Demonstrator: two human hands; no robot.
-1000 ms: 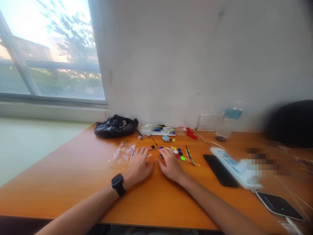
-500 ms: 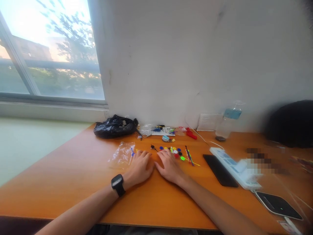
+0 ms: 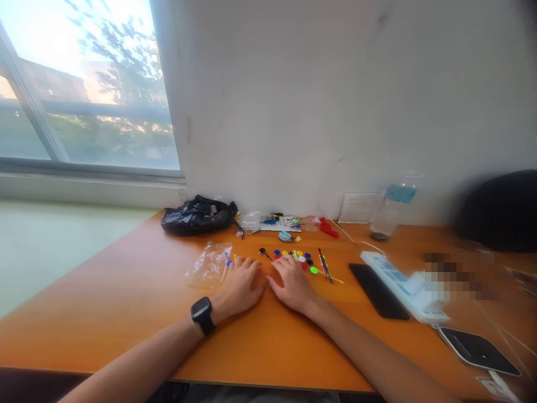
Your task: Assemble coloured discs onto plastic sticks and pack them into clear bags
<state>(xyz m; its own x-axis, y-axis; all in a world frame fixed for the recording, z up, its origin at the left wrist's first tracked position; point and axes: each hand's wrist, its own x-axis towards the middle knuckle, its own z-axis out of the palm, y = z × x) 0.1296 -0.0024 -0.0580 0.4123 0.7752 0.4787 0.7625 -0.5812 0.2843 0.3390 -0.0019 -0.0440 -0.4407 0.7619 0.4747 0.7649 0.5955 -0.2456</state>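
Your left hand (image 3: pixel 241 284) and right hand (image 3: pixel 291 285) lie palm down, just apart, fingers loosely spread, no grip showing. Black disc (image 3: pixel 262 251) and black stick (image 3: pixel 269 257) sit just beyond, toward the table's (image 3: pixel 126 313) far edge. Thin piece: fingertip pinch suits best. Coloured discs (image 3: pixel 314 270) round, plasticky; sticks (image 3: pixel 323 265) slim; clear bag (image 3: pixel 210 263) glossy, crinkled.

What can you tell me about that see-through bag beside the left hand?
The clear bag looks like thin, glossy plastic, crinkled and catching bright highlights, with the table's orange-brown showing through. It lies flattened on the table, to the left of the left hand, which isn't gripping it. A small blue piece is at its right edge; I can't tell whether that or the hand touches it.
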